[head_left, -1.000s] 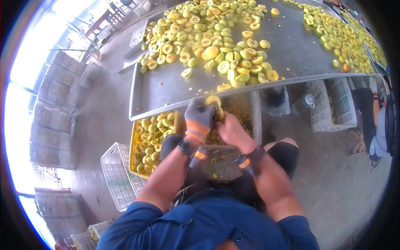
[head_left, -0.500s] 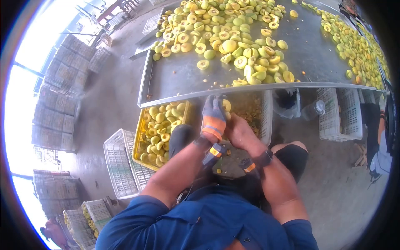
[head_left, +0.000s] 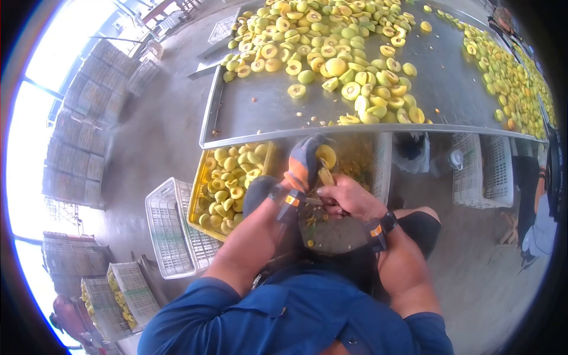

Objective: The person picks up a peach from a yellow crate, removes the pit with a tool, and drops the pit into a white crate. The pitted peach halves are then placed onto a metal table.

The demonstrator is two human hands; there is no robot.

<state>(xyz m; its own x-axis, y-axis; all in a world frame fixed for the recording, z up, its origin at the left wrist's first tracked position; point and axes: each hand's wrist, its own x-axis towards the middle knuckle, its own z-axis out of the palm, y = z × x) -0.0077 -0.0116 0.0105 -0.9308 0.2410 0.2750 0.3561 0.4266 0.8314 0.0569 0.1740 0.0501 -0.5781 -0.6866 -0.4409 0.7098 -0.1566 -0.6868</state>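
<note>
My left hand (head_left: 305, 161), in a grey and orange glove, is shut on a yellow fruit half (head_left: 325, 156) just below the front edge of the metal table (head_left: 266, 112). My bare right hand (head_left: 346, 196) sits right under it, closed on a small tool whose pale tip (head_left: 326, 176) touches the fruit. Both hands hover over a grey tray (head_left: 331, 231) on my lap. Many halved yellow-green fruits (head_left: 337, 65) lie heaped on the table above.
A yellow crate of whole fruit (head_left: 228, 180) stands under the table to my left, beside an empty white crate (head_left: 171, 231). Another crate of scraps (head_left: 361, 163) sits ahead, white crates (head_left: 482, 171) to the right. Stacked crates (head_left: 77, 148) line the far left. A person (head_left: 535, 219) sits at the right edge.
The view shifted slightly. My left hand has turned the fruit so its cut face shows. My right hand has dropped lower and drawn back toward my lap.
</note>
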